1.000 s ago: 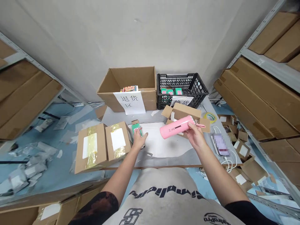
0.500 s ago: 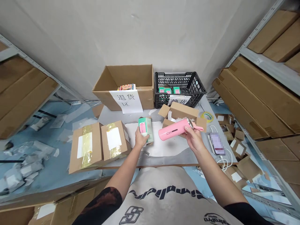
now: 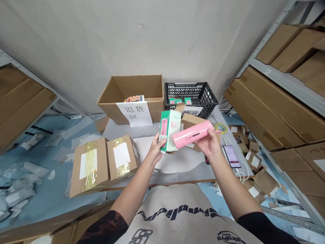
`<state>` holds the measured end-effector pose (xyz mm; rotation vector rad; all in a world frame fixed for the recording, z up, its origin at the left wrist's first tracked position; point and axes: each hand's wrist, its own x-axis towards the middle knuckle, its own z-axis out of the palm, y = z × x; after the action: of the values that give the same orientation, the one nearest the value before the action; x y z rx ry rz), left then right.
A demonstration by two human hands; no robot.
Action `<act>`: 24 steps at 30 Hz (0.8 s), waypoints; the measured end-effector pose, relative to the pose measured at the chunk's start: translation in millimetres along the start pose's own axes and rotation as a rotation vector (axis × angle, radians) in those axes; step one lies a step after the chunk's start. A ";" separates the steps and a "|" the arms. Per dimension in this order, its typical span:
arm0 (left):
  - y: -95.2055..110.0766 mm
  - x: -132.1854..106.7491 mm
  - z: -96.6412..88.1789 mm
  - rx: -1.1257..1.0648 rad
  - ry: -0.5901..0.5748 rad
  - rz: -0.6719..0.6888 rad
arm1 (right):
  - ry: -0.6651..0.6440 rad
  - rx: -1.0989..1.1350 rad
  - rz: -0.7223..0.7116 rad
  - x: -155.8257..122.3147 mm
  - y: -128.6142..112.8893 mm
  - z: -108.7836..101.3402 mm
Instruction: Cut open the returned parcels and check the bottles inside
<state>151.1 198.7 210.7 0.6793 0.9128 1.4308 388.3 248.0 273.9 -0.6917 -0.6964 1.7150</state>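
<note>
Pale desk: glossy pink cylindrical bottle, long axis slanting up rightward, capped end right, wrapped in right hand, grip closed; green-and-white cardboard carton, upright, pinched by left hand

Pale grey T-shirt — a curved band of black script lettering across the chest, too warped to read, then a large outlined black S below it and a small black logo ending in "Pro" off to the right. Short black sleeves — the left sleeve blotched with a rust-brown print, the right sleeve plain. Bare forearms.
</note>
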 end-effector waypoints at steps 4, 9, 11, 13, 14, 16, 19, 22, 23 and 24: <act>5.1 5.0 1.4 -0.026 -0.086 -0.076 | 0.015 -0.126 -0.070 -4.5 -5.6 0.0; 22.1 13.6 -7.4 0.216 -0.120 0.021 | 0.094 -0.288 -0.152 -10.1 -11.3 -7.3; 29.4 14.6 -10.8 0.388 -0.105 0.134 | 0.119 -0.274 -0.175 -12.3 -14.3 -10.2; 33.8 12.6 -13.0 0.556 -0.077 0.243 | 0.139 -0.238 -0.187 -13.2 -20.9 -12.5; 34.5 10.6 -13.7 0.623 -0.063 0.286 | 0.151 -0.216 -0.199 -12.8 -26.2 -13.4; 32.5 5.2 -14.9 0.697 -0.046 0.362 | 0.172 -0.162 -0.255 -9.7 -41.2 -13.6; 24.6 -3.0 -16.7 0.685 -0.067 0.450 | 0.200 -0.104 -0.399 -0.2 -69.7 -8.8; 16.9 -8.1 -17.6 0.638 -0.123 0.469 | 0.221 -0.153 -0.513 12.4 -92.5 2.5; 15.1 -8.8 -17.6 0.630 -0.141 0.471 | 0.219 -0.188 -0.534 16.5 -96.8 7.1; 13.7 -9.2 -17.3 0.624 -0.154 0.474 | 0.211 -0.227 -0.548 20.3 -99.5 12.0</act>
<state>130.0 188.2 214.5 1.5321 1.1320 1.4695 437.0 288.4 354.2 -0.7421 -0.8460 1.0570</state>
